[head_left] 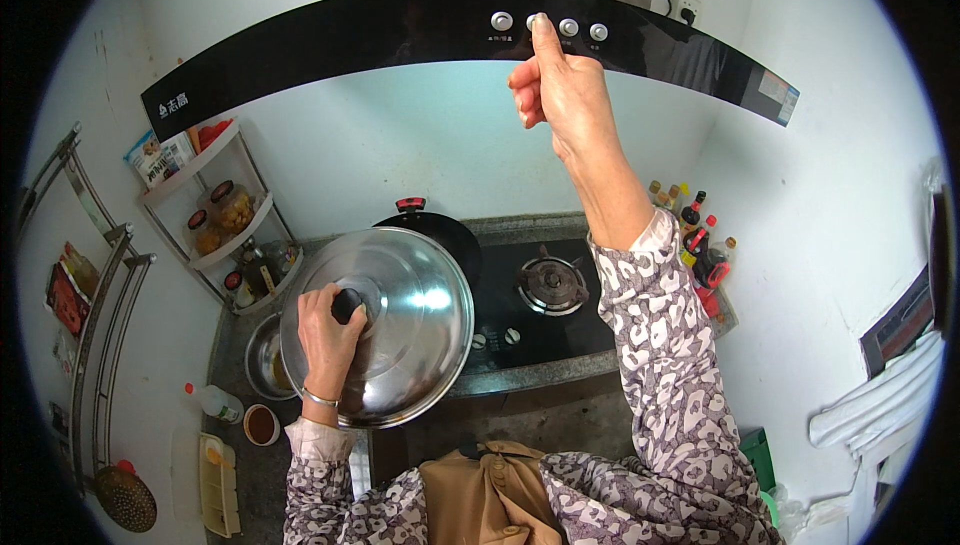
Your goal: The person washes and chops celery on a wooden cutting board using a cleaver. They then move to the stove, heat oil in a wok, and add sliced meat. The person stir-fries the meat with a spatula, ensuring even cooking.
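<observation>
My left hand (328,337) grips the black knob (347,305) of a large shiny steel pot lid (410,315). The lid is held out over the left part of the cooktop and hides most of a black wok (455,240), whose red and black handle (410,205) shows behind it. Up high, my right hand (570,95) reaches to the black range hood (400,30). One finger is stretched up onto a round silver button (533,21), while the others curl in with nothing seen in them. Right of the wok, the gas burner (552,283) is bare.
A corner rack (205,155) with jars stands at left. Below it are a steel bowl (268,355), a brown-filled cup (262,425) and a plastic bottle (215,403). Sauce bottles (705,245) crowd the right end. A skimmer (125,498) hangs from the left wall rail.
</observation>
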A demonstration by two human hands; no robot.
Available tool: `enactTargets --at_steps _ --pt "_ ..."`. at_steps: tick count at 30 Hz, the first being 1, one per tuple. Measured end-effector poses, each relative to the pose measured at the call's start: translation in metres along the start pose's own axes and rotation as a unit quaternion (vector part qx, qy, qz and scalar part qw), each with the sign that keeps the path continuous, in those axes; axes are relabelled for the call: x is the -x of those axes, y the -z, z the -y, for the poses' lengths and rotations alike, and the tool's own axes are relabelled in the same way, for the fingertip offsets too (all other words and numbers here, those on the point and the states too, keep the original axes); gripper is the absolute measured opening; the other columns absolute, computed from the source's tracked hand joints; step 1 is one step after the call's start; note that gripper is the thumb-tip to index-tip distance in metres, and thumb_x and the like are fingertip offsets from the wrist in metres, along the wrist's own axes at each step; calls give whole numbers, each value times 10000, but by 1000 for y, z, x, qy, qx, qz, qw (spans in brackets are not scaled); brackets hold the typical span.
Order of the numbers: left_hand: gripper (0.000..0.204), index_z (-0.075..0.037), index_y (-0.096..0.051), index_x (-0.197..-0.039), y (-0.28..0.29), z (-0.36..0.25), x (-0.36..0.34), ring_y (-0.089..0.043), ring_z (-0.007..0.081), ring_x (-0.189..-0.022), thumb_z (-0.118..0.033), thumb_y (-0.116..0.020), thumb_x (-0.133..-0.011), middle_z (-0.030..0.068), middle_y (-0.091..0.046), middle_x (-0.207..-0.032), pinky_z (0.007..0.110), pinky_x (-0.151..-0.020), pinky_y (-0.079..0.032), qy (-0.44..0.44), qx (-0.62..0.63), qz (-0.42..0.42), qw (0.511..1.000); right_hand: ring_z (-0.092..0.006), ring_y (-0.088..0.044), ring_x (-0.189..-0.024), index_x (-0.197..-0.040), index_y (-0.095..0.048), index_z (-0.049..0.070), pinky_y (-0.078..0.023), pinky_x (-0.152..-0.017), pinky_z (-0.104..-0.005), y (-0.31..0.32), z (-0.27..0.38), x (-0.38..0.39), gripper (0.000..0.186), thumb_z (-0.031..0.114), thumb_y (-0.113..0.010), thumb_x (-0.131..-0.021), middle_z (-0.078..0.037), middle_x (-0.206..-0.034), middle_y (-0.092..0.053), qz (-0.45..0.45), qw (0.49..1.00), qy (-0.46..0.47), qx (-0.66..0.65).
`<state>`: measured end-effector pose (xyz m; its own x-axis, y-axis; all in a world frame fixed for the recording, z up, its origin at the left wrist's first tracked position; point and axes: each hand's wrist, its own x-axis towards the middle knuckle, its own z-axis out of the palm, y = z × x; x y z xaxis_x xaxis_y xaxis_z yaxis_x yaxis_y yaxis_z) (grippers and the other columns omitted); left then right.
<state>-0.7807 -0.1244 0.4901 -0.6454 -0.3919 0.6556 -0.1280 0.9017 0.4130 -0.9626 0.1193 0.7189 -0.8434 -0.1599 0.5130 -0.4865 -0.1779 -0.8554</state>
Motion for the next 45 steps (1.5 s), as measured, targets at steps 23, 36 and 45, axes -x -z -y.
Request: enactTargets --at_steps 23,36,45 --pt "347 -5 -647 -962 -13 -44 -21 -555 327 -945 -123 -762 -656 142 -619 -912 408 -823 -477 -59 36 9 998 -136 -486 -415 -615 -587 13 -404 -414 -267 4 -6 5 661 569 -497 -963 -45 -501 -512 0 999 -3 -52" --pt "355 -11 -649 -977 -18 -46 -7 -555 331 -960 -134 -758 -662 144 -624 -928 406 -844 -473 -54 31 49 997 -116 -528 -437 -591 -620 1 -445 -430 -235 12 -44 41 678 550 -498 -970 -52 -501 -542 45 999 -27 13" --pt "340 -11 -647 -961 -11 -45 -6 -553 333 -937 -128 -753 -660 143 -619 -918 412 -828 -474 -66 31 30 997 -123 -527 -460 -596 -615 -6 -443 -460 -245 1 -17 32 700 576 -484 -963 -47 -506 -530 56 998 14 28"
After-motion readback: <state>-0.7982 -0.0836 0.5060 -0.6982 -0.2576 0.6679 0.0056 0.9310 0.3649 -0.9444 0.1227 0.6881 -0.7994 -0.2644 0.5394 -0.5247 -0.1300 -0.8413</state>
